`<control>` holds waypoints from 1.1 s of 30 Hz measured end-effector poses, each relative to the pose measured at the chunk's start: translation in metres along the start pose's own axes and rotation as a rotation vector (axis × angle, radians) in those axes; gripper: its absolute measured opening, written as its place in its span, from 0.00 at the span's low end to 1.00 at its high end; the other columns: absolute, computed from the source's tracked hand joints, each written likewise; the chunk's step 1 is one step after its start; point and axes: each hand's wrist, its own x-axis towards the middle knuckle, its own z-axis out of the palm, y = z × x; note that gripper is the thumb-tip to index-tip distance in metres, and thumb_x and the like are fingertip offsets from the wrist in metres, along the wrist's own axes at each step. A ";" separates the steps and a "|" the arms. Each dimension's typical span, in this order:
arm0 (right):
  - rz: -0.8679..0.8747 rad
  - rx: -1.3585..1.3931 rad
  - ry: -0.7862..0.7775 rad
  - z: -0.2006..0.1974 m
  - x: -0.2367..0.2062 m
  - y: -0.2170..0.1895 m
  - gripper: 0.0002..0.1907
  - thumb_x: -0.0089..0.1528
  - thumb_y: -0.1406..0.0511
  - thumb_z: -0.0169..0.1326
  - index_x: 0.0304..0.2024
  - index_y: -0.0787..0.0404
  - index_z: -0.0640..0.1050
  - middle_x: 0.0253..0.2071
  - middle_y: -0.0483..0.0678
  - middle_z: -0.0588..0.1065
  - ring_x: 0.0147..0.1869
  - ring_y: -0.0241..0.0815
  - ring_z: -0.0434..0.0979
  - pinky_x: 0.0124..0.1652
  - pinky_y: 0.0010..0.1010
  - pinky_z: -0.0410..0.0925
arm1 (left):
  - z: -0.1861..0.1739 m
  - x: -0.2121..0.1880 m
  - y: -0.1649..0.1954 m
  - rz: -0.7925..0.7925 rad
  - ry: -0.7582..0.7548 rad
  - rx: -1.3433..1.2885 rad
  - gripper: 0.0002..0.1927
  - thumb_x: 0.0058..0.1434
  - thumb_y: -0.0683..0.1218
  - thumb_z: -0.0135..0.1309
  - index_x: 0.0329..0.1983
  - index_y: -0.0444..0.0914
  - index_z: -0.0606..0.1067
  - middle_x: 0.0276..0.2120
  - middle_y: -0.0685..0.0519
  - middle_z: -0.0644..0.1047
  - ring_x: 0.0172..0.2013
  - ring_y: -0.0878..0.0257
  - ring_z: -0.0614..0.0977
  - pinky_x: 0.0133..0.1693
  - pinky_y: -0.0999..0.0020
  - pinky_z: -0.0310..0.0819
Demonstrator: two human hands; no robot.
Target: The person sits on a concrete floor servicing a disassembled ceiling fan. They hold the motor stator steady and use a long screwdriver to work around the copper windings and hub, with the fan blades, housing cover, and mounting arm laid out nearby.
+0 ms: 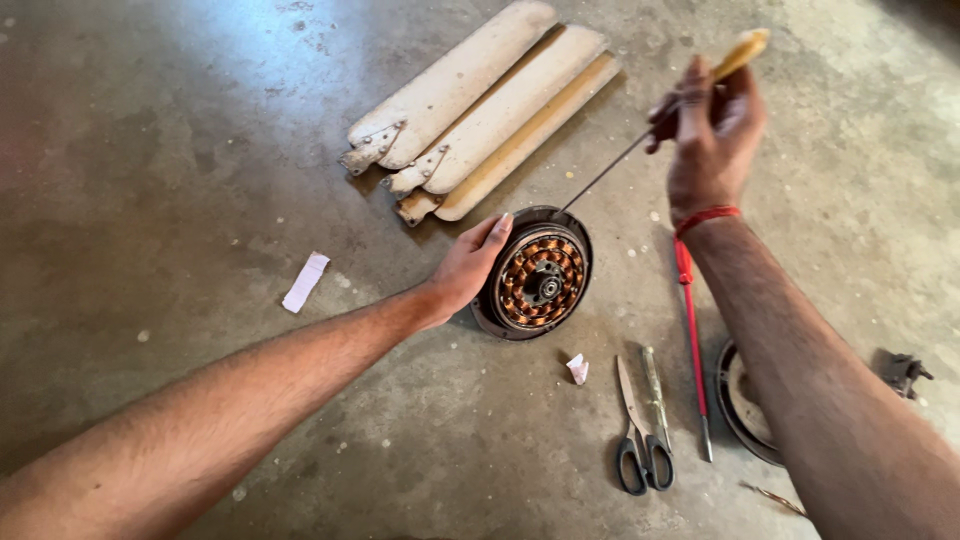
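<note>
Two hands work over a round fan motor [537,277] that lies at the centre of the frame on a bare concrete floor [150,150]. The left hand [468,268] wraps its fingers over the motor's left rim and steadies it, tilted up a little off the floor. The right hand [712,135], at the upper right, is clamped on the pale handle of a long screwdriver [640,145], whose thin shaft slants down to the motor's upper edge; whether the tip is seated in the seam I cannot tell.

The copper windings sit exposed inside the housing, just below where the shaft meets the rim. In my judgement a slip of the tip could score those coils, or jab the left fingers, which lie close by on the same rim. The tilted motor could also skid on the smooth floor if pressed sideways.

Three cream fan blades [480,105] lie stacked at the upper centre. Scissors [640,430], a red screwdriver [692,330] and a round cover [742,405] lie at the lower right, a paper scrap [305,282] at the left.
</note>
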 end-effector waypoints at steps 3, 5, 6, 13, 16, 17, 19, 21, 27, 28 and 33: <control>0.097 -0.031 -0.096 0.007 -0.005 -0.010 0.17 0.76 0.54 0.50 0.47 0.62 0.71 0.30 0.45 0.75 0.29 0.34 0.76 0.28 0.26 0.73 | 0.002 -0.001 0.001 -0.027 -0.012 -0.035 0.29 0.73 0.62 0.38 0.63 0.37 0.73 0.48 0.54 0.82 0.48 0.69 0.80 0.52 0.69 0.76; 0.127 -0.012 -0.111 0.012 -0.007 -0.017 0.17 0.76 0.55 0.50 0.47 0.63 0.70 0.30 0.45 0.74 0.30 0.33 0.76 0.28 0.25 0.71 | 0.001 -0.003 0.003 -0.038 -0.021 -0.017 0.30 0.73 0.62 0.37 0.64 0.37 0.72 0.48 0.52 0.82 0.48 0.67 0.81 0.53 0.68 0.77; 0.141 -0.001 -0.120 0.015 -0.007 -0.020 0.17 0.77 0.55 0.50 0.47 0.63 0.70 0.30 0.46 0.74 0.31 0.33 0.76 0.28 0.25 0.71 | 0.000 -0.004 0.004 -0.044 -0.023 -0.008 0.30 0.73 0.62 0.37 0.64 0.37 0.71 0.48 0.51 0.82 0.48 0.66 0.81 0.53 0.68 0.77; 0.163 -0.031 -0.199 0.020 -0.006 -0.025 0.19 0.76 0.54 0.50 0.49 0.66 0.70 0.30 0.45 0.74 0.31 0.33 0.75 0.31 0.26 0.71 | 0.000 -0.003 0.004 -0.071 -0.019 0.006 0.32 0.72 0.62 0.36 0.69 0.38 0.68 0.55 0.50 0.79 0.56 0.63 0.79 0.58 0.65 0.73; 0.221 -0.125 -0.253 0.023 0.004 -0.016 0.19 0.76 0.54 0.48 0.50 0.66 0.72 0.31 0.44 0.74 0.32 0.33 0.76 0.32 0.27 0.73 | -0.001 0.000 -0.002 -0.093 0.008 0.049 0.32 0.72 0.63 0.36 0.71 0.39 0.65 0.58 0.51 0.77 0.58 0.65 0.77 0.59 0.66 0.71; 0.280 -0.147 -0.287 0.025 0.010 -0.012 0.19 0.76 0.54 0.47 0.50 0.65 0.72 0.31 0.44 0.74 0.30 0.33 0.75 0.30 0.27 0.72 | -0.001 0.002 -0.004 -0.075 0.014 0.051 0.32 0.73 0.63 0.37 0.71 0.39 0.64 0.59 0.52 0.76 0.59 0.65 0.76 0.60 0.66 0.70; 0.371 -0.176 -0.338 0.030 0.022 -0.004 0.19 0.75 0.54 0.47 0.49 0.64 0.73 0.30 0.43 0.74 0.30 0.33 0.75 0.29 0.27 0.72 | 0.000 0.003 -0.007 -0.052 0.022 0.036 0.32 0.72 0.62 0.38 0.71 0.38 0.65 0.60 0.51 0.76 0.59 0.65 0.75 0.60 0.66 0.70; 0.440 -0.196 -0.368 0.036 0.030 0.001 0.18 0.74 0.55 0.47 0.49 0.64 0.74 0.30 0.42 0.76 0.30 0.32 0.76 0.30 0.25 0.74 | 0.001 0.003 -0.007 -0.047 0.025 -0.001 0.32 0.71 0.62 0.39 0.69 0.38 0.69 0.57 0.50 0.79 0.57 0.63 0.77 0.59 0.66 0.70; 0.413 -0.091 -0.441 0.051 0.030 0.002 0.18 0.75 0.56 0.47 0.48 0.66 0.72 0.27 0.45 0.75 0.27 0.33 0.74 0.27 0.25 0.70 | -0.003 0.001 -0.004 -0.052 0.028 0.016 0.31 0.72 0.62 0.39 0.69 0.38 0.68 0.58 0.53 0.78 0.57 0.66 0.76 0.60 0.68 0.69; 0.421 -0.096 -0.441 0.052 0.030 0.003 0.18 0.74 0.56 0.48 0.48 0.66 0.72 0.27 0.45 0.75 0.27 0.33 0.74 0.27 0.25 0.70 | -0.004 0.001 -0.003 -0.053 0.034 0.040 0.31 0.72 0.62 0.39 0.68 0.38 0.68 0.57 0.53 0.78 0.57 0.66 0.77 0.59 0.68 0.69; 0.517 -0.062 -0.455 0.058 0.043 0.015 0.18 0.72 0.55 0.49 0.51 0.64 0.72 0.27 0.44 0.76 0.27 0.31 0.76 0.25 0.24 0.71 | -0.004 0.007 -0.004 -0.070 0.018 0.066 0.29 0.73 0.61 0.37 0.64 0.39 0.72 0.50 0.52 0.80 0.51 0.66 0.78 0.55 0.68 0.71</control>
